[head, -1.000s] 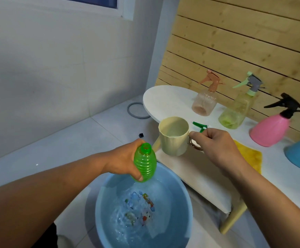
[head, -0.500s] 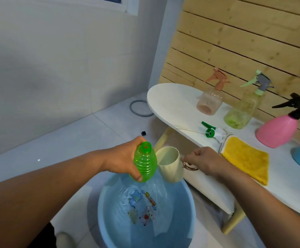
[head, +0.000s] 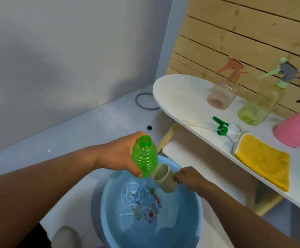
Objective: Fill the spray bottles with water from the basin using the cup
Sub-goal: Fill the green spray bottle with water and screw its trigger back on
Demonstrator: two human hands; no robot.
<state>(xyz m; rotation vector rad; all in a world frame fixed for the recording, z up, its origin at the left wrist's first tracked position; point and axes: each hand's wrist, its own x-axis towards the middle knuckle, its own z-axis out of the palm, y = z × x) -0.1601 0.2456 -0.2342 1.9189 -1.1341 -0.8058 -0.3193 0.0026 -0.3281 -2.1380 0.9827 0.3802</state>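
Note:
My left hand (head: 118, 154) grips an open green ribbed bottle (head: 145, 158) with no spray head, held upright above the blue basin (head: 110, 219). The basin stands on the floor and holds rippling water. My right hand (head: 188, 177) holds a cream cup (head: 165, 179) by its handle, tipped on its side just over the water at the basin's far rim, below and right of the bottle. The green spray head (head: 222, 127) with its tube lies on the white table (head: 181, 97).
On the table stand an orange-topped clear spray bottle (head: 222, 92), a yellow-green spray bottle (head: 260, 106) and a pink one (head: 296, 129); a yellow cloth (head: 263, 158) lies near the front edge. A grey ring (head: 145, 101) and small black cube (head: 149, 127) lie on the floor.
My right hand has brought the cup down from table height to the basin and tipped it sideways near the water. The left hand keeps the green bottle above the basin.

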